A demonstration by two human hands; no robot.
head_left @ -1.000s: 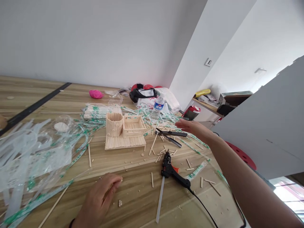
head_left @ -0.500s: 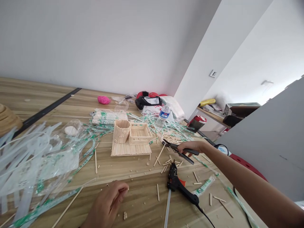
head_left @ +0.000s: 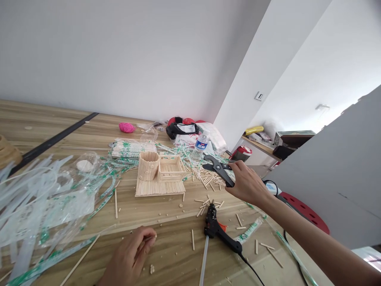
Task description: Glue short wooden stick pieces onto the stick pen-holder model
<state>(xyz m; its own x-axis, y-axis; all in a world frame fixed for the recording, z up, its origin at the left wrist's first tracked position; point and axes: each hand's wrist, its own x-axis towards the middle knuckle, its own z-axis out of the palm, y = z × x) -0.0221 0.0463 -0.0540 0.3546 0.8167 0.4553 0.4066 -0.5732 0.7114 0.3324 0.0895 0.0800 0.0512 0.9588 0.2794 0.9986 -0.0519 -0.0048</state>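
My right hand (head_left: 245, 180) is wrapped round the handles of a black cutter (head_left: 218, 169), raised with its jaws apart over the loose sticks. At the lower middle, my left hand (head_left: 131, 254) has thumb and forefinger pinched on a tiny pale stick piece (head_left: 155, 236). Behind it stands a stick model: a round cup (head_left: 148, 167) and a rectangular fenced box (head_left: 171, 169) on a flat stick base (head_left: 159, 188). A black glue gun (head_left: 212, 220) with a clear glue stick (head_left: 204, 260) lies between my hands.
Plastic wrappers and clear strips (head_left: 32, 210) cover the left side. Bundled sticks (head_left: 132, 149), pink yarn (head_left: 126, 127) and a water bottle (head_left: 201, 145) are at the back. Cut sticks (head_left: 208, 176) lie scattered, and a cable (head_left: 253, 270) trails from the glue gun.
My right hand has lifted and turned the cutter; a long stick near its jaws is no longer seen there. My left hand keeps its pinch. The view has shifted slightly right.
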